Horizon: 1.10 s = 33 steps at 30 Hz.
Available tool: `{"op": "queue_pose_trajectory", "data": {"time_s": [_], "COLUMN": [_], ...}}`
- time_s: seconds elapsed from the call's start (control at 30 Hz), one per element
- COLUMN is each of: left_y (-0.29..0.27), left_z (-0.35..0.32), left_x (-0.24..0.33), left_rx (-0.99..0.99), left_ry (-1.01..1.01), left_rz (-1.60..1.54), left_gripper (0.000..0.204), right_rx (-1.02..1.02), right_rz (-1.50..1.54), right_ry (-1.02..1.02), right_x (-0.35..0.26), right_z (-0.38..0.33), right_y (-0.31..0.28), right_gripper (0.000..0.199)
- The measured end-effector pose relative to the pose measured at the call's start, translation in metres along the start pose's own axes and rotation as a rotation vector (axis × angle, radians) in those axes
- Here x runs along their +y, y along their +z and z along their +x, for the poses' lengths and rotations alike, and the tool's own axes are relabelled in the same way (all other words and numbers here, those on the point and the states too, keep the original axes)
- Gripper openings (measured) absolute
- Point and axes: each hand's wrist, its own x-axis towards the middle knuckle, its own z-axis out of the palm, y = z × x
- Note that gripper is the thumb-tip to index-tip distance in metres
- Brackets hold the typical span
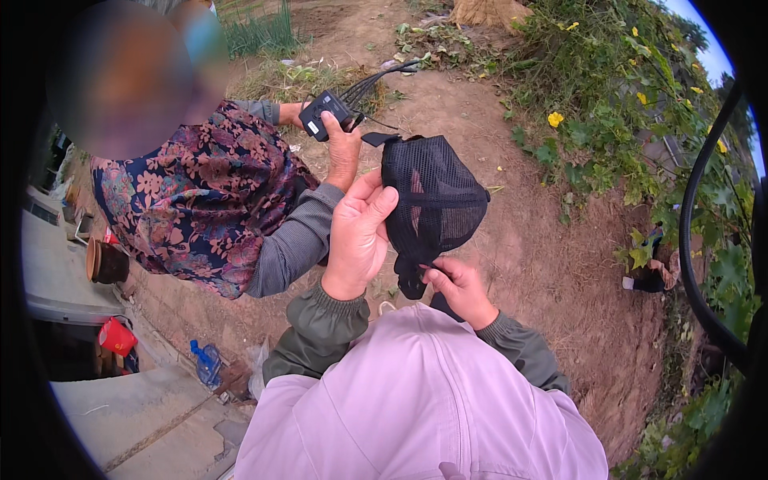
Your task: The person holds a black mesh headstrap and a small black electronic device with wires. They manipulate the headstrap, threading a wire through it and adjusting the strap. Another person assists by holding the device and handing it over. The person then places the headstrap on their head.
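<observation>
L hand (358,236) is raised, palm toward the camera, thumb and fingers clamped on the left edge of a black mesh bag (434,204) held up at chest level w/ a strap tab sticking out at its top; R hand (460,286) sits below, fingers pinched tight on the bag's gathered bottom end. Beside them another person's hand (342,150), in a floral top w/ grey sleeve, grips a small black device (324,114). Below: bare dirt path (552,264), vines w/ yellow flowers (624,88) at right, a blue bottle (207,362) and red container (118,336) lower left.
</observation>
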Motion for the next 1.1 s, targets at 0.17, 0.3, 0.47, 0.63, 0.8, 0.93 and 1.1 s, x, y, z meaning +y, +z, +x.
{"op": "queue_pose_trajectory", "data": {"time_s": [0.17, 0.3, 0.47, 0.63, 0.8, 0.93, 1.1], "left_y": [0.004, 0.008, 0.020, -0.004, -0.003, -0.009, -0.010], "left_z": [-0.013, -0.016, -0.020, -0.014, -0.017, -0.017, -0.014], "left_x": [-0.021, -0.040, -0.032, -0.020, -0.017, -0.021, -0.011], "left_rx": [0.007, 0.020, -0.097, -0.186, -0.049, -0.083, -0.008], "left_ry": [0.039, 0.140, 0.099, -0.073, -0.144, -0.043, -0.044], "left_rz": [-0.033, 0.058, 0.176, 0.375, 0.387, 0.271, 0.112], "left_gripper": [0.036, 0.045, 0.056, 0.063, 0.050, 0.043, 0.039], "right_rx": [0.079, 0.104, 0.057, 0.020, 0.124, 0.162, 0.224], "right_rz": [0.152, 0.200, 0.202, 0.274, 0.223, 0.219, 0.192], "right_ry": [0.012, 0.042, 0.067, 0.122, 0.139, 0.111, 0.089], "right_x": [0.013, 0.015, 0.024, 0.024, 0.026, 0.021, 0.032], "right_z": [-0.007, -0.012, -0.016, -0.024, -0.024, -0.025, -0.033], "right_y": [0.001, -0.001, -0.005, -0.010, -0.007, -0.002, 0.004], "right_gripper": [0.017, 0.019, 0.019, 0.018, 0.014, 0.007, 0.008]}}
